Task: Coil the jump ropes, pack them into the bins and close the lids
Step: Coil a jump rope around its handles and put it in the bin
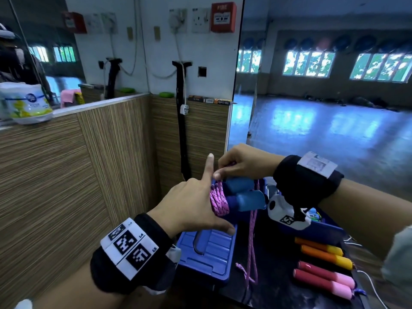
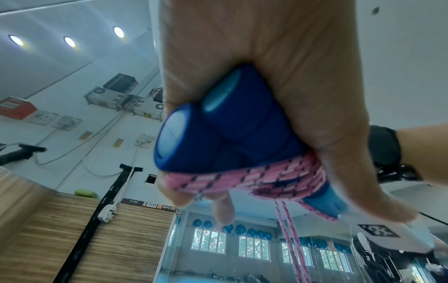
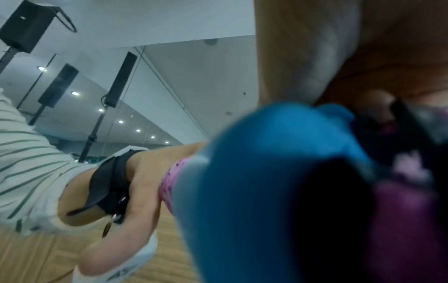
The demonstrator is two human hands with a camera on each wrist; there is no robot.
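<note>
A mirrored studio with a glossy floor lies behind a wood-grain panelled wall [image 1: 55, 175] and a dark tabletop [image 1: 278, 284]. On that tabletop a blue plastic bin lid [image 1: 207, 253] lies flat, with blue bins just behind it partly hidden by the hands. To the right lie four foam jump-rope handles — two orange-and-yellow [image 1: 321, 250], two red-and-pink [image 1: 323, 279].

The left hand [image 1: 189, 206] grips the two blue foam handles [image 1: 243, 192] side by side, fingers curled round them in the left wrist view, the index finger [image 1: 208, 168] sticking straight up. The pink braided rope [image 1: 219, 201] is wound in several turns round those handles beside the palm; two loose strands hang down to the tabletop. The right hand [image 1: 245, 163], fingers bent, pinches the rope just above the handles — its wrist view is too blurred to show more.
</note>
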